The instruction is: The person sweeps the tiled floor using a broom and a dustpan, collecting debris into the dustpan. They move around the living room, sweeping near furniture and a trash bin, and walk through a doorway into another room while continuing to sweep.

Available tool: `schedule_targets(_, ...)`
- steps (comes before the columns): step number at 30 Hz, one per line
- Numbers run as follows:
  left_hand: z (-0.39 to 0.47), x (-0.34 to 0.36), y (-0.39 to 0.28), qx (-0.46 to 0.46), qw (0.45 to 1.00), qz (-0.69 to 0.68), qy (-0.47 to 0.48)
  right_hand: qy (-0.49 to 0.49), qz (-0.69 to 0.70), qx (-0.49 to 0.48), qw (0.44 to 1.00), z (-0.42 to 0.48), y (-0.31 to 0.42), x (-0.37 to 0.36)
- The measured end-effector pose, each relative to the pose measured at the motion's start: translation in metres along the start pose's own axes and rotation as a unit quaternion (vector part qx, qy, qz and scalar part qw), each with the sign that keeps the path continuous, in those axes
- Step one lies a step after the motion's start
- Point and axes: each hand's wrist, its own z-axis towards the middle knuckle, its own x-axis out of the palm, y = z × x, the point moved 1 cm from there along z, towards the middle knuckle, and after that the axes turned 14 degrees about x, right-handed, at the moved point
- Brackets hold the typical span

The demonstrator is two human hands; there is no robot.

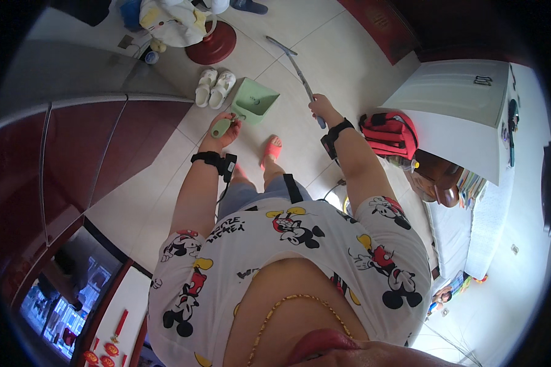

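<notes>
My left hand is closed around the handle of a green plastic dustpan, whose open tray is held out beyond the fingers, beside a pair of white clogs. In my right hand is the grey handle of a long thin tool with a narrow crossbar head, perhaps a floor squeegee or scraper. Its head lies out over the tiled floor, farther away than the dustpan and apart from it. Both wrists wear black straps with small boxes and cables.
White clogs stand left of the dustpan, near a round red stand base. Dark red cabinets line the left. On the right are a red backpack, a white cabinet and a brown wooden piece of furniture.
</notes>
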Motion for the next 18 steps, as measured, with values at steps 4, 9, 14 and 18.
schedule_targets(4,-0.004,0.008,-0.001,-0.016,0.999,-0.029,0.015,-0.024,-0.218,-0.076,0.973,-0.019,-0.027,0.018)
schedule_targets(9,0.0,0.015,0.001,-0.05,0.999,-0.002,0.001,0.042,-0.264,-0.097,0.959,-0.125,-0.098,-0.019)
schedule_targets(14,0.01,0.034,-0.015,-0.071,0.997,0.028,0.017,0.063,-0.059,0.077,0.993,-0.215,-0.145,-0.039)
schedule_targets(18,0.041,0.046,-0.039,-0.13,0.988,0.071,0.048,0.035,0.135,0.133,0.981,-0.238,-0.138,-0.019)
